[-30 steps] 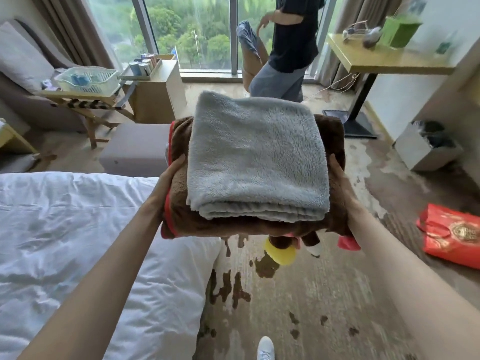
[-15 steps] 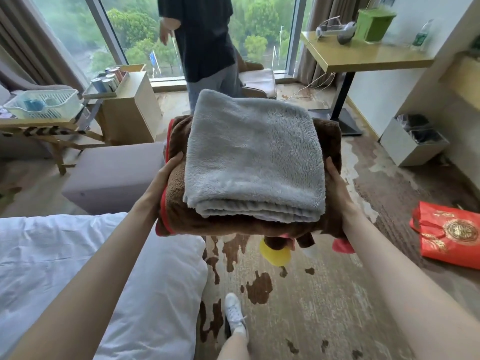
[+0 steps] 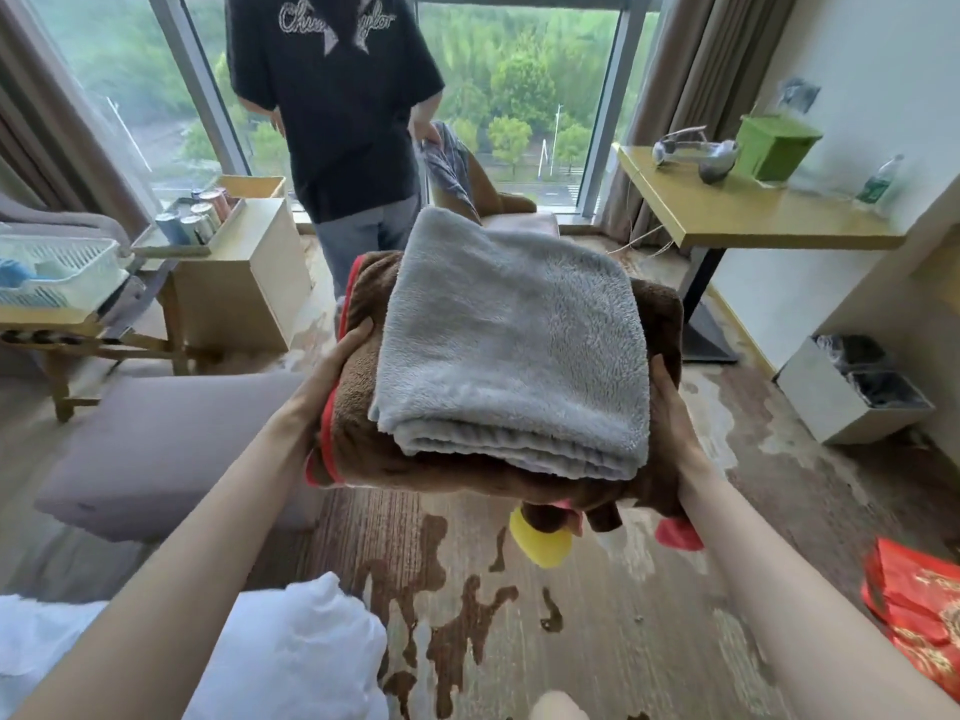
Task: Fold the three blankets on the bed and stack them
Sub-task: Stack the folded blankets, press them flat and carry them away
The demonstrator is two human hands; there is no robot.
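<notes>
A folded grey fleece blanket lies on top of a folded brown blanket with red trim, and I carry the stack in the air over the carpet. My left hand grips the stack's left side, my right hand its right side. Yellow and pink bits hang from under the stack; whatever lies beneath the brown blanket is hidden. The white bed shows only at the lower left corner.
A person in a black T-shirt stands just ahead by the window, holding cloth over a chair. A grey bench and a wooden cabinet are to the left. A yellow desk, a bin and a red bag are to the right.
I have carried the stack forward, away from the bed and toward the window. The bed has slid to the lower left corner and the person ahead is much closer.
</notes>
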